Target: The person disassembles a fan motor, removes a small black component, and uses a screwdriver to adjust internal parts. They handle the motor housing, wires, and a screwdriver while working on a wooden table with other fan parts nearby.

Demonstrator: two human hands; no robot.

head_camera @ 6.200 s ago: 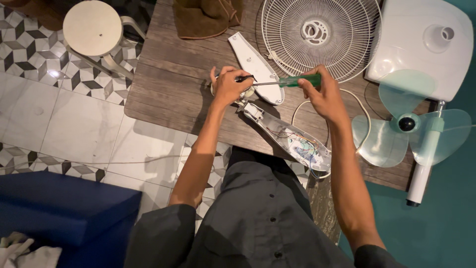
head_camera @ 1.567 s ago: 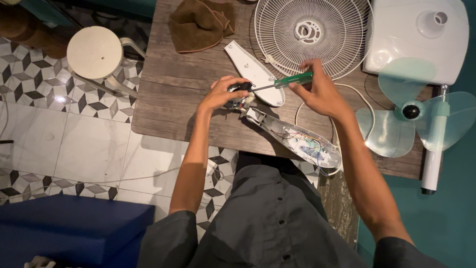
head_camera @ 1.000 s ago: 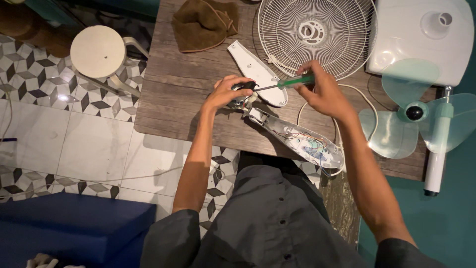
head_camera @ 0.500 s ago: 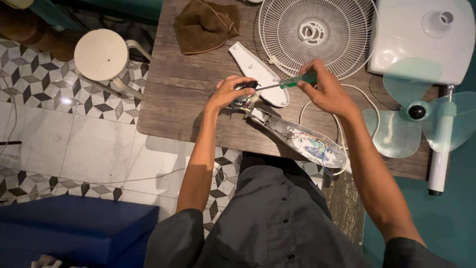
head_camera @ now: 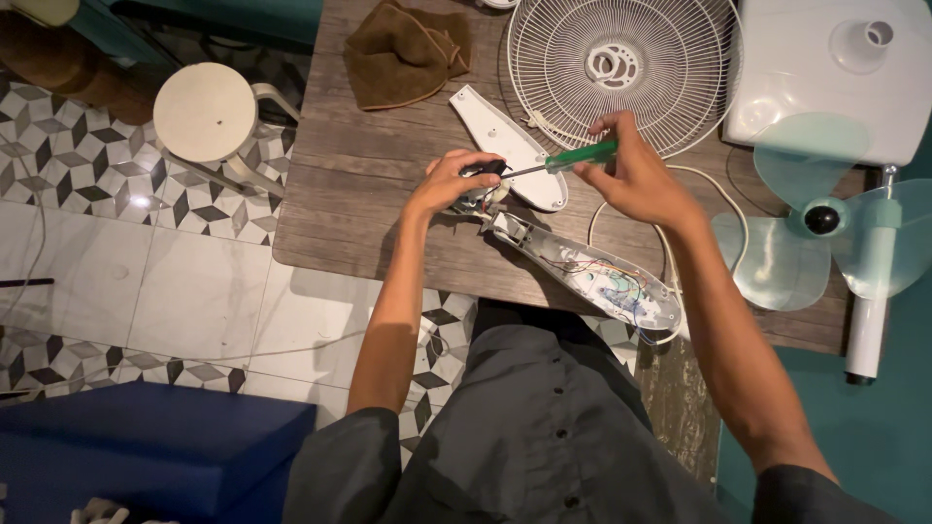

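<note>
A wooden table [head_camera: 388, 233] carries a round white fan grille [head_camera: 621, 68] at twelve o'clock. The open fan housing [head_camera: 582, 267] lies at centre, wiring exposed. The left hand [head_camera: 451, 182] pinches its narrow end at nine o'clock; the right hand [head_camera: 631, 175] closes around a green-handled screwdriver [head_camera: 573, 158], tip pointing toward nine.

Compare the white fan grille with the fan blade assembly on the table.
The fan grille is opaque white wire, a full round disc of thin spokes; the fan blade assembly is translucent pale green, with broad separate blades around a dark hub. The grille lies by the right hand; the blades lie farther right. Both lie flat on the wooden table.
</note>
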